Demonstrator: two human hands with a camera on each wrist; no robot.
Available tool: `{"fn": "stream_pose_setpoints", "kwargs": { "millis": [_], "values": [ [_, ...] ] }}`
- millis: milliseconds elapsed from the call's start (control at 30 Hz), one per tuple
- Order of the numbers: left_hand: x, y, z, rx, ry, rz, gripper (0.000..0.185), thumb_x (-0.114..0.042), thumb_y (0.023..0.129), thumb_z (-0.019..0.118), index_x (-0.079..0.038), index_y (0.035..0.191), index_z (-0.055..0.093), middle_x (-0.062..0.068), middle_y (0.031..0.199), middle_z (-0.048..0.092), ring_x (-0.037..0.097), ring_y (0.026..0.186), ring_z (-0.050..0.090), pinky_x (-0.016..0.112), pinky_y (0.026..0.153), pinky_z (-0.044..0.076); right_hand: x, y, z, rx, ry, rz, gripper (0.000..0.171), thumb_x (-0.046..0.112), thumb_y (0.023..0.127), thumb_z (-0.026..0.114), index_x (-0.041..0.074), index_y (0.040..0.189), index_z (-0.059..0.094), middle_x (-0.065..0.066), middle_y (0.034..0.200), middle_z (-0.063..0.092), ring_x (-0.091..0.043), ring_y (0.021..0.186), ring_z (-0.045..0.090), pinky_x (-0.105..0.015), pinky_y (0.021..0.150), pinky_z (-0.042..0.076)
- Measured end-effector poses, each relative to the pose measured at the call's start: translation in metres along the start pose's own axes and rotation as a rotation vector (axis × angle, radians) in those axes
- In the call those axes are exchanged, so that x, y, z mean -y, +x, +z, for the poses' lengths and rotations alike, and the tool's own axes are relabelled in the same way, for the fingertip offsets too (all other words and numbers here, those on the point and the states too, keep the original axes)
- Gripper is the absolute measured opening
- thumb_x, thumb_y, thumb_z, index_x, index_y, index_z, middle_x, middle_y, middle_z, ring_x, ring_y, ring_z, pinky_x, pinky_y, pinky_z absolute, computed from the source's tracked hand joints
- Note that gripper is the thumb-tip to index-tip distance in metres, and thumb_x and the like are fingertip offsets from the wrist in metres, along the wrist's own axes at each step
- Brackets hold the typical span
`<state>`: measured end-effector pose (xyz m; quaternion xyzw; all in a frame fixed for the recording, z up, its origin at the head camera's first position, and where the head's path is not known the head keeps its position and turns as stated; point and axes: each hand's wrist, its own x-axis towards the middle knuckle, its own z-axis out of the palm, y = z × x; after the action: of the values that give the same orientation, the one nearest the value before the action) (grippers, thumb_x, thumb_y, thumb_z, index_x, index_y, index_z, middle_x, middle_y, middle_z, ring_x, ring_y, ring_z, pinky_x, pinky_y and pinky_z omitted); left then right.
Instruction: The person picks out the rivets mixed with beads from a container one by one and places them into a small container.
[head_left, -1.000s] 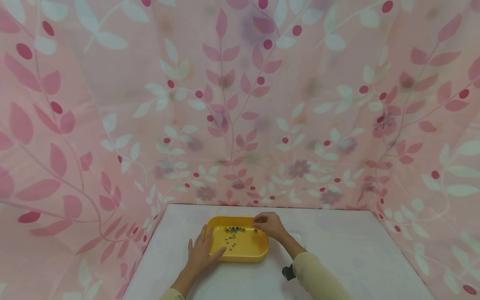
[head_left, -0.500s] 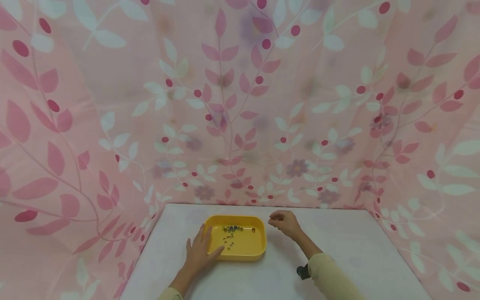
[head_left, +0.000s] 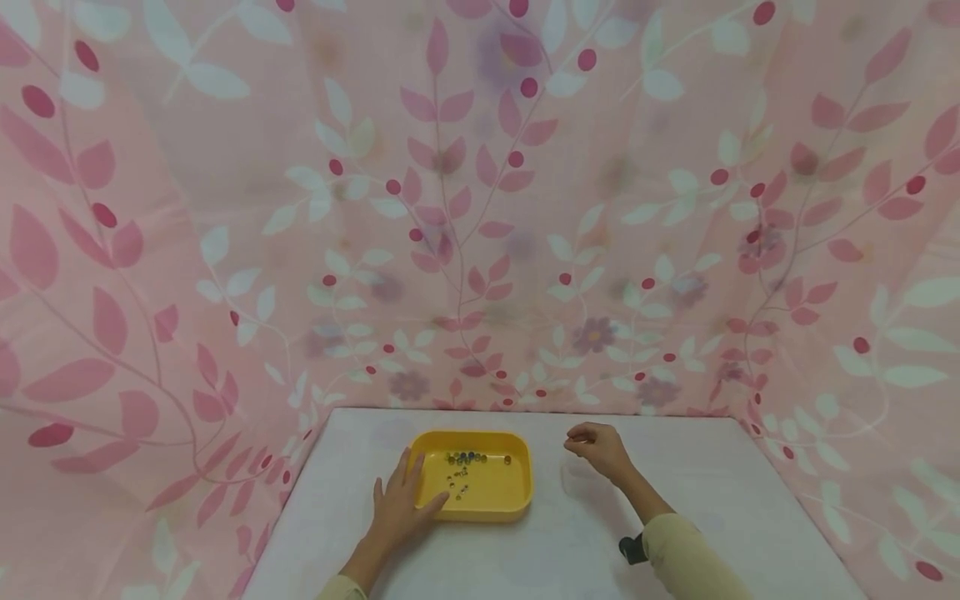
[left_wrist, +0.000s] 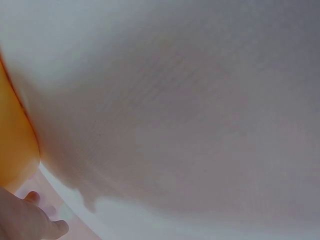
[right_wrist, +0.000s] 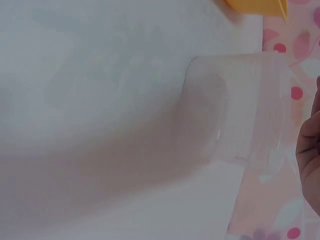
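Head view gave me the left hand (head_left: pixel 397 507) flat against the yellow tray (head_left: pixel 517 500), fingers straight – beads (head_left: pixel 465 457) lay inside. My right hand (head_left: pixel 600 448) hovered over a clear cup (right_wrist: pixel 235 107) – fingertips pinched together; on what, I couldn't tell.

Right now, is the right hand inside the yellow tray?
No, the right hand is over the table, clear of the yellow tray.
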<state>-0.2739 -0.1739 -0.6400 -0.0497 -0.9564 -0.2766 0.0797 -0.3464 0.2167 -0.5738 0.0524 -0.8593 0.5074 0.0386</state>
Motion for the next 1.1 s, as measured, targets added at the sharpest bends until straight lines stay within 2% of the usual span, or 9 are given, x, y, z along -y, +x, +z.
{"fn": "stream_pose_setpoints", "kwargs": {
  "millis": [200,367,600,700,800,933,1100],
  "values": [
    [-0.001,0.001,-0.002,-0.018,-0.007,0.013,0.092,-0.067,0.085,0.060,-0.015,0.156,0.031,0.015,0.164,0.019,0.041,0.145,0.031,0.074,0.111,0.011,-0.007,-0.004,-0.009,-0.003,-0.011,0.015,0.020,0.009,0.084,0.078,-0.002,0.099,0.072,-0.012,0.092,0.076,-0.013,0.072,0.069,-0.025,0.063,0.055],
    [-0.001,0.000,-0.004,-0.001,-0.019,0.010,0.095,-0.069,0.085,0.058,-0.014,0.157,0.028,0.014,0.165,0.016,0.041,0.146,0.030,0.073,0.112,0.013,-0.013,-0.009,-0.015,-0.012,-0.041,0.023,0.023,0.014,0.084,0.079,-0.001,0.101,0.073,-0.012,0.093,0.076,-0.011,0.069,0.066,-0.025,0.062,0.053],
    [0.000,0.000,-0.004,0.003,-0.031,0.019,0.100,-0.070,0.085,0.058,-0.010,0.157,0.024,0.017,0.165,0.016,0.043,0.145,0.030,0.071,0.111,0.022,-0.021,-0.016,-0.021,-0.021,-0.037,0.049,0.026,0.016,0.085,0.078,-0.003,0.103,0.071,-0.012,0.093,0.075,-0.014,0.072,0.067,-0.025,0.064,0.053],
    [0.001,0.001,-0.004,-0.009,-0.050,0.030,0.103,-0.069,0.084,0.060,-0.007,0.157,0.023,0.018,0.165,0.016,0.043,0.145,0.030,0.067,0.111,0.027,-0.024,-0.018,-0.021,-0.026,-0.028,0.047,0.025,0.014,0.085,0.078,-0.003,0.102,0.071,-0.012,0.092,0.075,-0.019,0.073,0.068,-0.025,0.063,0.053],
    [0.003,0.002,-0.003,-0.022,-0.060,0.048,0.105,-0.068,0.084,0.062,-0.003,0.156,0.022,0.020,0.164,0.017,0.043,0.145,0.030,0.062,0.111,0.031,-0.028,-0.020,-0.022,-0.027,-0.032,0.048,0.024,0.011,0.084,0.078,-0.004,0.102,0.071,-0.012,0.091,0.075,-0.019,0.073,0.068,-0.024,0.062,0.053],
    [0.004,0.003,0.000,0.005,-0.066,0.033,0.107,-0.068,0.083,0.063,-0.004,0.157,0.018,0.019,0.165,0.014,0.041,0.146,0.028,0.057,0.114,0.031,-0.032,-0.022,-0.022,-0.028,-0.058,0.054,0.023,0.010,0.084,0.078,-0.004,0.101,0.071,-0.010,0.090,0.075,-0.011,0.070,0.064,-0.023,0.060,0.052],
    [0.004,0.004,0.002,0.034,-0.090,0.005,0.104,-0.064,0.084,0.065,-0.008,0.159,0.017,0.016,0.166,0.011,0.043,0.146,0.029,0.060,0.112,0.032,-0.035,-0.021,-0.021,-0.040,-0.081,0.042,0.017,0.009,0.084,0.077,-0.001,0.098,0.073,-0.008,0.089,0.074,-0.011,0.067,0.062,-0.023,0.059,0.051]
  ]
}}
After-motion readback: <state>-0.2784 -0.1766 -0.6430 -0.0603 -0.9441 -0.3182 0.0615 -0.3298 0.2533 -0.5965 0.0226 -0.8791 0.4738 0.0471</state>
